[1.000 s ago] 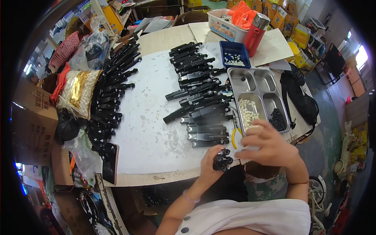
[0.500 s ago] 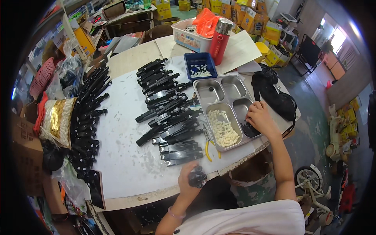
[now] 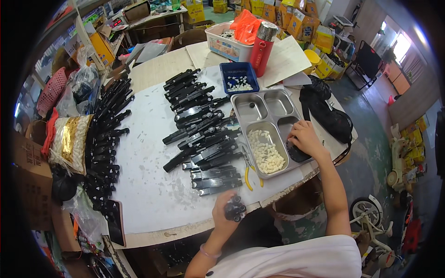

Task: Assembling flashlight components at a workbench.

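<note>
Head view looks down on a round white surface [image 3: 153,185] crowded with black parts. Near its front edge the left hand [image 3: 227,213] is clenched around a small black part [image 3: 235,209], held just over the rim of the surface. The right hand [image 3: 306,139] reaches into the right front compartment of a steel tray [image 3: 264,104], fingers curled down onto dark small pieces there; whether that grip has closed on anything cannot be told. The compartment beside it holds white pieces [image 3: 266,155]. The tray lies close to the right edge of the surface. Yellow-handled pliers [image 3: 250,173] lie just left of the tray's front corner. A stack of black tools [image 3: 204,143] fills the middle, touching the tray's left side, and another row of black tools [image 3: 104,148] curves along the left edge. Between the two groups runs a bare white strip, the widest open room, widening toward the front edge. A blue tray [image 3: 238,78] and a red flask [image 3: 262,48] stand behind the tray, and a black bag [image 3: 329,116] hangs over the right edge.
</note>
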Motion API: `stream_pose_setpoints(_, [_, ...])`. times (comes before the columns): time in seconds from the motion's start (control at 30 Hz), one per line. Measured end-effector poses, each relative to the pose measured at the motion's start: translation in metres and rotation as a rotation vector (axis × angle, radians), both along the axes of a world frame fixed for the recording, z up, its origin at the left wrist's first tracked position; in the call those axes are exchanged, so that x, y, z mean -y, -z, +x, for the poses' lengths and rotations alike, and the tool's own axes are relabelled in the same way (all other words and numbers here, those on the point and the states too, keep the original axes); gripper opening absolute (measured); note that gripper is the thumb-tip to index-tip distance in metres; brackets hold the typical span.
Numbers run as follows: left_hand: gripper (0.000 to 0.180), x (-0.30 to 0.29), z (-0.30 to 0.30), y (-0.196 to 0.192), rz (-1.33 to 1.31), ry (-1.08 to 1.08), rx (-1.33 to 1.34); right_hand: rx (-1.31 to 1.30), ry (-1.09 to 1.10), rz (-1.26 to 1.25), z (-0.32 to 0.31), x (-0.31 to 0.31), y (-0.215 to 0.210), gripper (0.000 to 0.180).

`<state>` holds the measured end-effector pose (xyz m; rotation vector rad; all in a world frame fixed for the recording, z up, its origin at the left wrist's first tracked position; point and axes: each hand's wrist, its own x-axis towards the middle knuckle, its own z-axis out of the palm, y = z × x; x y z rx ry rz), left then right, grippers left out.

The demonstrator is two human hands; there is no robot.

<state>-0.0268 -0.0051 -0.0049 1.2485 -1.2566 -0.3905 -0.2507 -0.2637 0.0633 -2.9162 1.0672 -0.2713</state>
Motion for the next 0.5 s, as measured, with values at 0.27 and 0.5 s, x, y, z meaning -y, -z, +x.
stream_pose_setpoints(0.27, [0.062,-0.001,0.003,0.002,-0.018,-0.026,0.009,-0.072,-0.078,-0.077,0.012,-0.004,0.001,0.011])
stream_pose_setpoints(0.5, [0.062,0.000,-0.001,0.001,0.028,0.031,-0.093,0.284,-0.187,0.048,0.056,-0.050,-0.072,0.013])
